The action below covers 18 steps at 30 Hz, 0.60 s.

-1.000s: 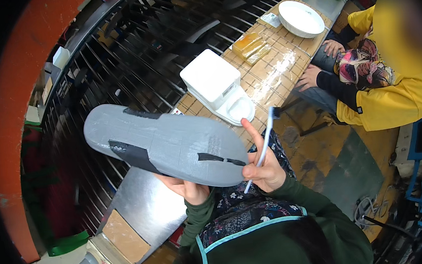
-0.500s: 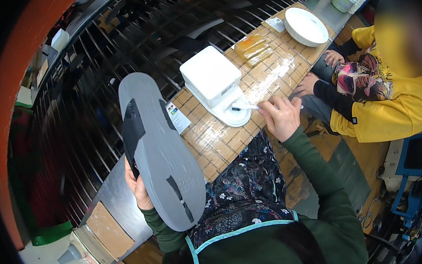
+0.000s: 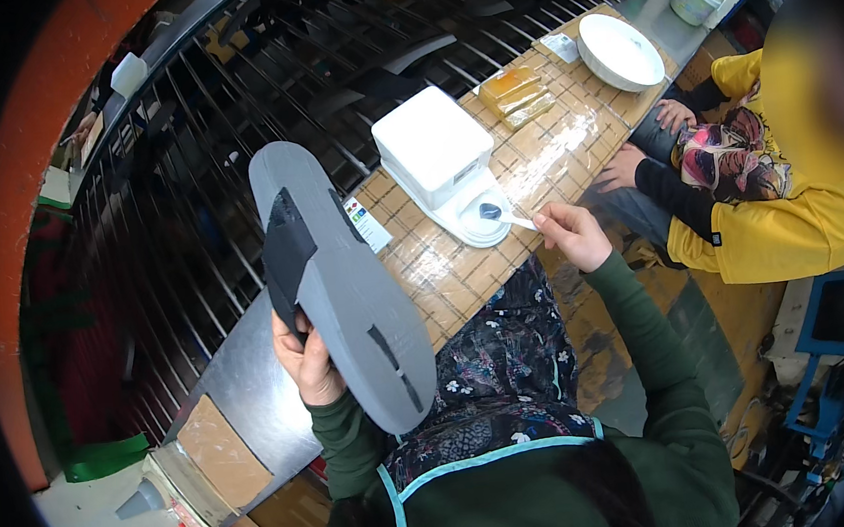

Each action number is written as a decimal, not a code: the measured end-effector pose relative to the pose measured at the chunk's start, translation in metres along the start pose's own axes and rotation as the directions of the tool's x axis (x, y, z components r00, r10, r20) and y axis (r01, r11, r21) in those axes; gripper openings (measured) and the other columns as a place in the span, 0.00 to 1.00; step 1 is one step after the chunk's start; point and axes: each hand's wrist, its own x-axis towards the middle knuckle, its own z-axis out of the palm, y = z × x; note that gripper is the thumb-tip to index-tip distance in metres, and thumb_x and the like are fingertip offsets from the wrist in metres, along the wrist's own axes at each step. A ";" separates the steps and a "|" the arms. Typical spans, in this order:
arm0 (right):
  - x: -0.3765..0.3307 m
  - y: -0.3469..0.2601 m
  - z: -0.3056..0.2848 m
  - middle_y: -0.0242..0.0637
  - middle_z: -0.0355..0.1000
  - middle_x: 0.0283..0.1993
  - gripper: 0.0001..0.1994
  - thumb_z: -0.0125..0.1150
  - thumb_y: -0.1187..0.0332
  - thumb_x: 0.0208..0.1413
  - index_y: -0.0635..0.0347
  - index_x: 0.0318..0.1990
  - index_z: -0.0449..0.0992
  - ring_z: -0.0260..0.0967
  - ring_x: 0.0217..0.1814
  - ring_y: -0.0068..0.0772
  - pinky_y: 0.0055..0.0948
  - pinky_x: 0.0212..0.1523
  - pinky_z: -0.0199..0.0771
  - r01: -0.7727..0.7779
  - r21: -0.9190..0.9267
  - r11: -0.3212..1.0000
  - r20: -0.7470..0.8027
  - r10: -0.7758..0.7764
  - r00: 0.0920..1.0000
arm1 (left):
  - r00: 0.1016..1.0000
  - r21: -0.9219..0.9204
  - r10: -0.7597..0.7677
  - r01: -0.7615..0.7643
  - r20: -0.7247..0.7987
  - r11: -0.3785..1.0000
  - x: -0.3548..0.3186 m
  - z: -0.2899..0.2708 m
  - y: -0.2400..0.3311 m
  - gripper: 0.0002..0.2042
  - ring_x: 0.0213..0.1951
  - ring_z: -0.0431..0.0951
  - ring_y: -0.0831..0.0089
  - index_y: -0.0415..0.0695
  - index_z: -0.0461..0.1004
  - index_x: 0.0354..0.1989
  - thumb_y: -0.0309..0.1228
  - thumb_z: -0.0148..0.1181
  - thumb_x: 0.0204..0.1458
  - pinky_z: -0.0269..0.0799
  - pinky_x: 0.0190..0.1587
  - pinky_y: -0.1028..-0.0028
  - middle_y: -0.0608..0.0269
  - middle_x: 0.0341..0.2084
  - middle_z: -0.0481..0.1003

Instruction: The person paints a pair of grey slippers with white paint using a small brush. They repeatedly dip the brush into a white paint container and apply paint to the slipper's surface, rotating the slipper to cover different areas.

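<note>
My left hand [image 3: 309, 366] is closed on a grey slipper [image 3: 354, 289], gripping it from the left side with some fingers hidden behind it. The slipper's smooth sole faces up, and a wide black strap [image 3: 287, 245] wraps its left edge. Between the fingers of my right hand [image 3: 577, 233] is the white handle of a small brush [image 3: 517, 221]. The brush's dark tip sits over the round cup [image 3: 485, 226] at the front of a white box-shaped dispenser [image 3: 435, 152]. Whether the tip touches liquid cannot be seen.
The dispenser stands on a cardboard-topped bench [image 3: 423, 278], with amber wrapped blocks [image 3: 516, 98] and a white bowl [image 3: 620, 51] farther along. Behind runs a metal roller conveyor [image 3: 200, 132] bearing dark pieces. A person in yellow [image 3: 778, 207] sits at right, hands on their lap.
The slipper has turned in my left hand, so more of the black side strap and my fingers shows. My right hand has shifted slightly, and the brush's dark tip is more visible over the cup.
</note>
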 end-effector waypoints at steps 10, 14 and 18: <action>-0.023 -0.045 0.037 0.33 0.75 0.32 0.07 0.67 0.74 0.52 0.65 0.38 0.78 0.69 0.35 0.20 0.23 0.38 0.69 0.302 0.114 0.947 -0.237 -0.269 0.934 | 0.982 -0.091 -0.153 0.163 0.112 0.982 -0.005 0.030 -0.039 0.17 0.25 0.71 0.84 0.40 0.68 0.49 0.24 0.64 0.51 0.67 0.23 0.85 0.67 0.31 0.73; -0.042 -0.087 0.058 0.34 0.72 0.33 0.07 0.68 0.76 0.49 0.62 0.38 0.82 0.66 0.30 0.21 0.21 0.30 0.66 0.561 -0.057 0.826 -0.336 -0.545 0.768 | 0.981 -0.115 -0.108 0.127 0.159 0.985 -0.009 0.036 -0.034 0.17 0.26 0.73 0.83 0.39 0.68 0.48 0.23 0.65 0.51 0.69 0.23 0.84 0.66 0.29 0.74; -0.047 -0.102 0.076 0.33 0.69 0.38 0.07 0.67 0.77 0.50 0.62 0.39 0.82 0.63 0.30 0.16 0.17 0.27 0.64 0.556 0.064 0.829 -0.304 -0.514 0.802 | 0.984 -0.150 -0.061 0.086 0.165 0.985 -0.016 0.039 -0.022 0.17 0.25 0.73 0.83 0.38 0.68 0.47 0.22 0.66 0.50 0.69 0.23 0.84 0.64 0.28 0.75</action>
